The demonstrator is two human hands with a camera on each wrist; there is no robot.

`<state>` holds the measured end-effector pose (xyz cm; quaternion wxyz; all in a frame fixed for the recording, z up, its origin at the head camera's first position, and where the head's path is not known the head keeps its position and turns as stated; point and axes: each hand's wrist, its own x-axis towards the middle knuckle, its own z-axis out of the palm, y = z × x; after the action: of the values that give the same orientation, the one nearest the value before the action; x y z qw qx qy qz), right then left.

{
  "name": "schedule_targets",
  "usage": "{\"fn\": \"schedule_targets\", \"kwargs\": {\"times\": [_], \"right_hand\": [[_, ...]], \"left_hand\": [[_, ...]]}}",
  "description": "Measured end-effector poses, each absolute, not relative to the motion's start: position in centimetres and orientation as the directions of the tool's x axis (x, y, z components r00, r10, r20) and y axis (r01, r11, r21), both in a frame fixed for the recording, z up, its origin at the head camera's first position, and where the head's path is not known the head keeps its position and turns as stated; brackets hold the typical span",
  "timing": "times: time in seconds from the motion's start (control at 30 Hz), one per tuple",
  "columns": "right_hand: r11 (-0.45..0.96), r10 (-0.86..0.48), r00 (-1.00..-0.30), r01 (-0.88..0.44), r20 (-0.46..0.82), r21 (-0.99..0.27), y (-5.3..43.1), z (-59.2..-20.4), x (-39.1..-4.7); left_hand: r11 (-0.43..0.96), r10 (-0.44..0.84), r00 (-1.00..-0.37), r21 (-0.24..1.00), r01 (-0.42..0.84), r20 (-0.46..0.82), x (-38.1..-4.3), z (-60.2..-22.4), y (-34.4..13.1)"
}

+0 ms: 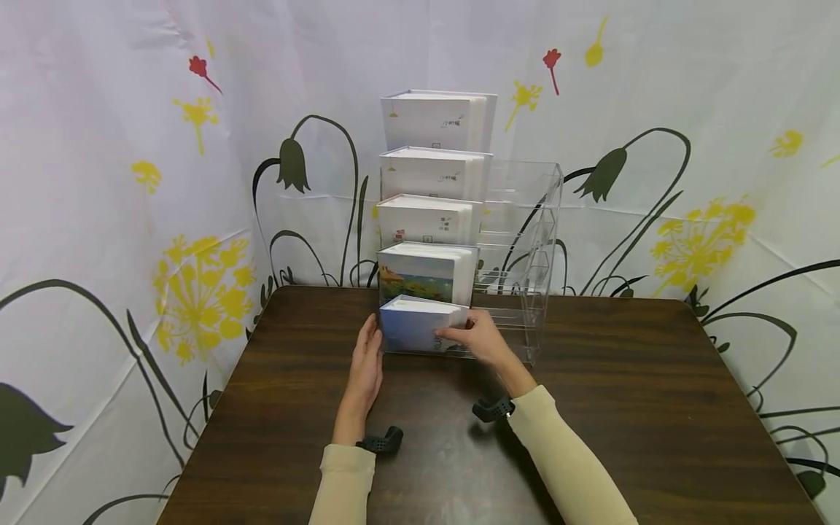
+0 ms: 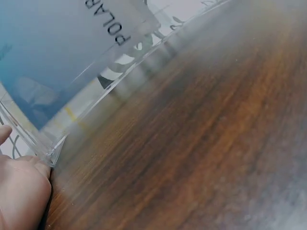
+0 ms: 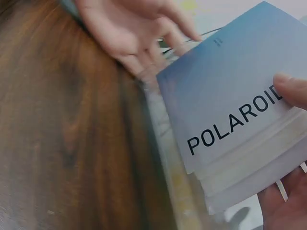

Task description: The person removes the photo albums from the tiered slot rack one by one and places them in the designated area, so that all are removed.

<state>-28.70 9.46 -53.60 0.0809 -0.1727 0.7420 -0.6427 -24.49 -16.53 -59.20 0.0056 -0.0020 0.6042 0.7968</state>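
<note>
A pale blue photo album (image 3: 225, 91) lettered POLAROID stands in the lowest front tier of a clear stepped rack (image 1: 543, 292). My right hand (image 1: 487, 341) grips its right edge, thumb on the cover and fingers behind, as the right wrist view shows. My left hand (image 1: 364, 364) lies along the rack's lower left side, its fingers straight and pointing forward. In the left wrist view, the album's lower corner sits behind the clear front lip, with part of the left hand (image 2: 24, 191) beside the rack's corner.
Behind the blue album, one with a landscape cover (image 1: 420, 275) and several white albums (image 1: 426, 124) rise in tiers on the rack's left half. The rack stands toward the back of a dark wooden table (image 1: 623, 394). A flower-printed curtain (image 1: 420, 44) hangs behind.
</note>
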Motion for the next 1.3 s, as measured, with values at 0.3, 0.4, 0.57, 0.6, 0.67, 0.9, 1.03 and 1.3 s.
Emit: {"fn": "schedule_targets", "kwargs": {"times": [0.3,0.4,0.57,0.6,0.67,0.9,1.03,1.3], "right_hand": [[0.075,-0.34,-0.923,-0.216,0.179,-0.974,11.7,-51.2,-27.6],[0.073,-0.32,-0.93,-0.212,0.179,-0.974,12.7,-50.4,-26.8],[0.09,-0.293,-0.941,-0.206,0.172,-0.974,15.0,-48.9,-25.3],[0.091,-0.284,-0.942,-0.21,0.177,-0.973,15.6,-48.7,-24.9],[0.106,-0.264,-0.947,-0.22,0.186,-0.97,16.8,-48.3,-24.2],[0.188,-0.148,-0.976,-0.187,0.16,-0.964,21.7,-47.2,-21.6],[0.227,-0.099,-0.984,-0.17,0.15,-0.959,25.2,-46.9,-19.5],[0.101,0.011,-0.988,-0.155,0.157,-0.983,32.7,-46.0,-18.0]], "left_hand": [[-0.323,-0.017,-1.0,0.946,-0.006,-0.012,-24.7,-59.2,-16.8],[-0.33,-0.011,-1.0,0.944,0.001,-0.002,-24.6,-59.1,-17.0],[-0.323,0.001,-1.0,0.946,0.008,0.009,-24.6,-59.3,-17.4],[-0.318,0.006,-1.0,0.948,0.005,0.007,-24.6,-59.3,-17.4],[-0.304,0.018,-1.0,0.953,-0.004,0.001,-24.6,-59.4,-17.6],[-0.265,0.019,-1.0,0.964,-0.015,-0.01,-24.3,-59.3,-17.8],[-0.226,0.025,-0.999,0.973,-0.044,-0.039,-23.9,-59.5,-17.6],[-0.22,0.029,-1.0,0.975,-0.009,-0.003,-24.1,-59.2,-16.6]]}}
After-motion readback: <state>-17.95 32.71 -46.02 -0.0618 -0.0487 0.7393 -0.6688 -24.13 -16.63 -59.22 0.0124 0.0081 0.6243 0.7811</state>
